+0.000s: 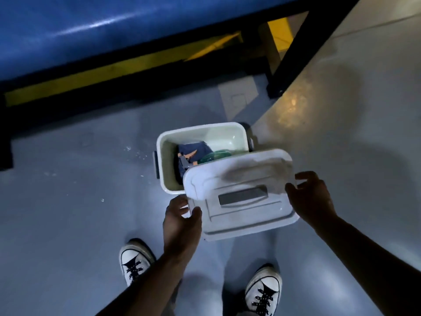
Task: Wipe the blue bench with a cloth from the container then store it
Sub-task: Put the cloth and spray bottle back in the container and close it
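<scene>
Hands of a person standing over a white plastic container (166, 169) on a grey floor (68, 213) are gripping its lid (241, 201), seen from above. Farthest left, the blue bench (91, 30) is stretching across the top of the view, its glossy padding catching a streak of light above a black frame and a yellow strip. Below it, a white sneaker with black laces (134, 261) is standing on the floor. The left hand (181, 222) is pinching the lid's near-left corner, thumb on top and fingers curled under the edge. The container is sitting open between bench and feet, with dark blue cloth (193, 151) and something green bunched inside. The lid, white with a grey recessed handle, is tilting over the container's near-right part, hiding some of the contents. The right hand (312, 197) is hovering at the lid's right edge with fingers loosely spread and curved; contact is hard to judge. A second sneaker (264, 290) is standing below. Farthest right, a black bench leg (289, 55) is slanting down to paler floor.
</scene>
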